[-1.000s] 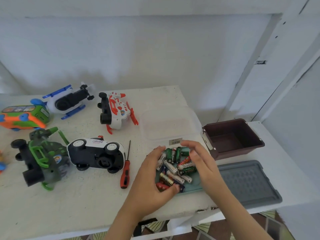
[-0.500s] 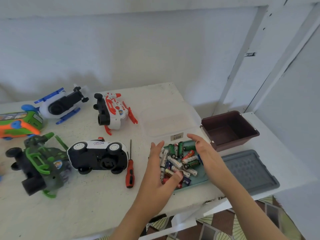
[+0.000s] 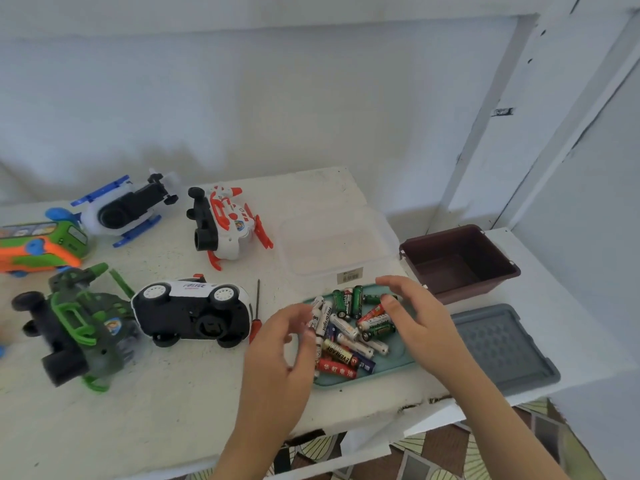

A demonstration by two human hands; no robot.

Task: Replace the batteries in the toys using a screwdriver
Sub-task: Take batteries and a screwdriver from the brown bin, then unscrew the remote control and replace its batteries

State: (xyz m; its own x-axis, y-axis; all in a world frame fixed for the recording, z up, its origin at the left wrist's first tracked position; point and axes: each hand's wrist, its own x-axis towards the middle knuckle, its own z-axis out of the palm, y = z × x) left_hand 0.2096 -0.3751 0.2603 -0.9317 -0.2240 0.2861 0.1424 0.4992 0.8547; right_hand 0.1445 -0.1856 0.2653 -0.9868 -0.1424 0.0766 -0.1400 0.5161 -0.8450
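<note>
Several batteries [image 3: 349, 327] lie heaped on a teal lid [image 3: 403, 355] near the table's front edge. My left hand [image 3: 280, 355] hovers at the lid's left side, fingers loosely curled and holding nothing. My right hand [image 3: 415, 313] hovers over the lid's right side, fingers relaxed above the batteries. A red-handled screwdriver [image 3: 256, 317] lies just left of my left hand. Beside it a white and black police car [image 3: 190, 311] rests on its side, underside facing me. Further left are a green toy vehicle [image 3: 76, 327], an orange-green toy [image 3: 38, 245], a blue-white helicopter [image 3: 128, 209] and a red-white helicopter [image 3: 225, 226].
A clear plastic box [image 3: 332, 244] stands behind the lid. To the right sit a brown bin [image 3: 457, 261] and a grey lid [image 3: 502, 344]. The white wall closes the back; the table's front edge [image 3: 346, 431] is chipped, patterned floor below.
Both hands have lifted off the battery pile and drawn apart. The left hand's fingers have curled slightly. The camera view has shifted a little.
</note>
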